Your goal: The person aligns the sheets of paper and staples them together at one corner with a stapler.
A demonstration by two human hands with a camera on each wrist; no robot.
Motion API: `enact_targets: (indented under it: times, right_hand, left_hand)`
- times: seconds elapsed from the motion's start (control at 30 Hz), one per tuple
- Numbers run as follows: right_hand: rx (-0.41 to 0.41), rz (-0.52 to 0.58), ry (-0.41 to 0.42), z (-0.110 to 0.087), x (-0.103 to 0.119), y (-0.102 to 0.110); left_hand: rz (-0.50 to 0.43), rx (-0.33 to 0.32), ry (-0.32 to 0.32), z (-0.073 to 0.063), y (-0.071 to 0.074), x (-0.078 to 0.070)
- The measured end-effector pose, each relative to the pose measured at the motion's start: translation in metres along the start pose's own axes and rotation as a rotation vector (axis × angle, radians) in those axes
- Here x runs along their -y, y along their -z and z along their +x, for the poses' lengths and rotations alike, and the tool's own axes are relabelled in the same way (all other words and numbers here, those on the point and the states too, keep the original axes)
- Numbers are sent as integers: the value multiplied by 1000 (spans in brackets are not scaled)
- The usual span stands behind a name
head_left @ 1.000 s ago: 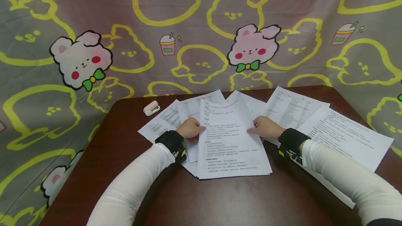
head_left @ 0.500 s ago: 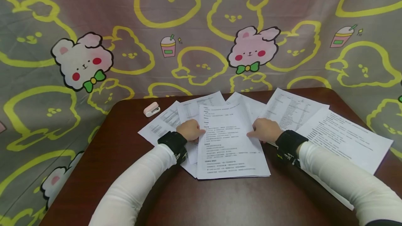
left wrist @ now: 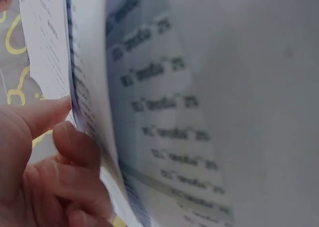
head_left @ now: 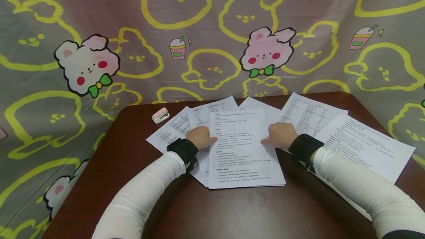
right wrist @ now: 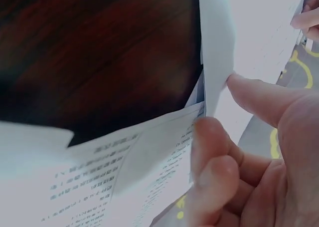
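A small stack of printed paper sheets (head_left: 245,154) stands out over the other papers in the middle of the head view. My left hand (head_left: 201,137) pinches its left edge, thumb on the printed face. At the opposite edge, my right hand (head_left: 280,135) holds the stack between thumb and curled fingers. The left wrist view shows the left thumb and index finger (left wrist: 75,142) at the edge of the sheets, with print curving close to the camera. In the right wrist view the right thumb (right wrist: 254,97) presses the bent white edge, fingers behind it.
Loose printed sheets (head_left: 176,126) fan out under and left of the stack. More printed pages (head_left: 365,143) lie to the right, partly under the right forearm. A pale pink stapler (head_left: 161,115) sits at the back left of the dark wooden table (head_left: 245,213). A patterned cloth (head_left: 212,65) hangs behind.
The stack's far right corner, which stuck up past the top edge, now lies nearly even with it. The right hand has shifted slightly; both hands keep their hold.
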State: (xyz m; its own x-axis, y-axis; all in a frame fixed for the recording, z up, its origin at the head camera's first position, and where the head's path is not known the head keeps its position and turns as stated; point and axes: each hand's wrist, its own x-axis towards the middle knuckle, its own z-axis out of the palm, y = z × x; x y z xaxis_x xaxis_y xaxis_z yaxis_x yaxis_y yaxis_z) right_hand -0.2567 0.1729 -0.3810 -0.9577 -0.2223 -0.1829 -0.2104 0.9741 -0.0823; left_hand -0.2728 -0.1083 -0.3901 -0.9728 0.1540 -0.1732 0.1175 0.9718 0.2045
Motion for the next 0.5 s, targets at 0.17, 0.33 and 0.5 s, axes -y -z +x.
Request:
enact_targets:
  times: [0.17,0.33,0.5]
  right_hand:
    - [-26,-3,19,2,3,-3]
    - [-46,22,43,5,5,-5]
    - [-68,51,53,5,7,0]
  left_hand:
    - [-30,-55,-57,1,-7,10]
    - [-109,-73,-87,-7,-8,24]
    - [-172,-81,-64,-18,-1,35]
